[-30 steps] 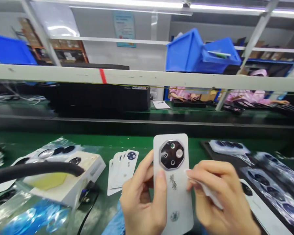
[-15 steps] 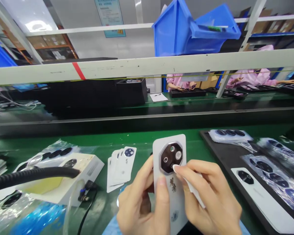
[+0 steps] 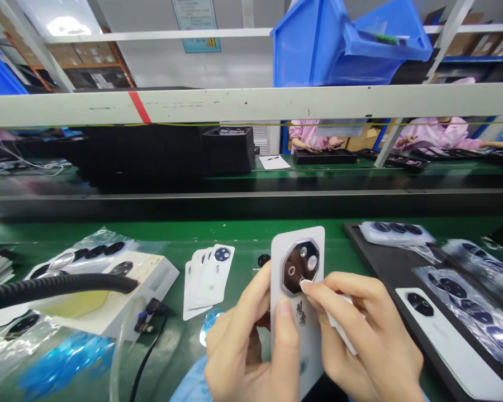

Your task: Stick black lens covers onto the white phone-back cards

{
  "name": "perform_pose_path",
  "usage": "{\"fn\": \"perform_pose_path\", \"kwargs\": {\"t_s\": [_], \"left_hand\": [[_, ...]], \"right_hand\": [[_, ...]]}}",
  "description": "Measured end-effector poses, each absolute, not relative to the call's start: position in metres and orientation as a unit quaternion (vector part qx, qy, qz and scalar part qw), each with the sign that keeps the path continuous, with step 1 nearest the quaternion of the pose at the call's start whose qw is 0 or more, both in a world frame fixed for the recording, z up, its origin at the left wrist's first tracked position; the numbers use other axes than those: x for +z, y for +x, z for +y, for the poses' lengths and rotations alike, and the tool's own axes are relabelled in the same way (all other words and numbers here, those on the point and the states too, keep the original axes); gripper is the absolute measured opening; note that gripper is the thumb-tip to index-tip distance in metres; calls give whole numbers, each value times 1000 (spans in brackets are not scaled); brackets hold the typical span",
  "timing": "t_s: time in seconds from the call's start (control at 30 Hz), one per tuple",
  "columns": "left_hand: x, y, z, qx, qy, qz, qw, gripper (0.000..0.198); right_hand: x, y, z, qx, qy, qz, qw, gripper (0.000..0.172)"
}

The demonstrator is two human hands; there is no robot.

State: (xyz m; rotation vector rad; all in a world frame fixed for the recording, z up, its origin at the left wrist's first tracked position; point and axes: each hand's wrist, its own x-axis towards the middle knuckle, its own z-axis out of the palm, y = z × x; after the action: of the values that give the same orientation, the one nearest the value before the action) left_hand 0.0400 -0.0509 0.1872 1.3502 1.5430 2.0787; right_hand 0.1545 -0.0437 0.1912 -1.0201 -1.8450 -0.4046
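My left hand grips a white phone back cover upright, thumb pressed on its face. The cover has a dark octagonal camera plate near its top. My right hand is closed on a small white wiping piece, and its fingertip touches the lower edge of the camera plate.
A fanned stack of white covers lies on the green belt. A white box and black hose sit at left. At right, a black tray holds a cover and bagged parts. People in pink work across the line.
My right hand moved left and up from the cover's middle to the camera plate. The cover shifted slightly right and tilted. The view dropped a little.
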Motion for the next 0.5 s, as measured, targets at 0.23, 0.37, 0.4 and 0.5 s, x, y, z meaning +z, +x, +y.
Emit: {"fn": "perform_pose_path", "kwargs": {"t_s": [0.23,0.37,0.4,0.5], "left_hand": [[188,43,-51,722,453,513,101,30],[189,42,-52,722,456,512,92,33],[189,42,-52,720,456,515,95,33],[189,43,-52,719,450,519,107,32]], "right_hand": [[193,153,-45,-161,-424,-744,491,32],[191,151,-46,-150,-429,-742,493,33],[191,151,-46,-145,-430,-741,495,34],[190,150,-46,-143,-432,-738,499,33]]}}
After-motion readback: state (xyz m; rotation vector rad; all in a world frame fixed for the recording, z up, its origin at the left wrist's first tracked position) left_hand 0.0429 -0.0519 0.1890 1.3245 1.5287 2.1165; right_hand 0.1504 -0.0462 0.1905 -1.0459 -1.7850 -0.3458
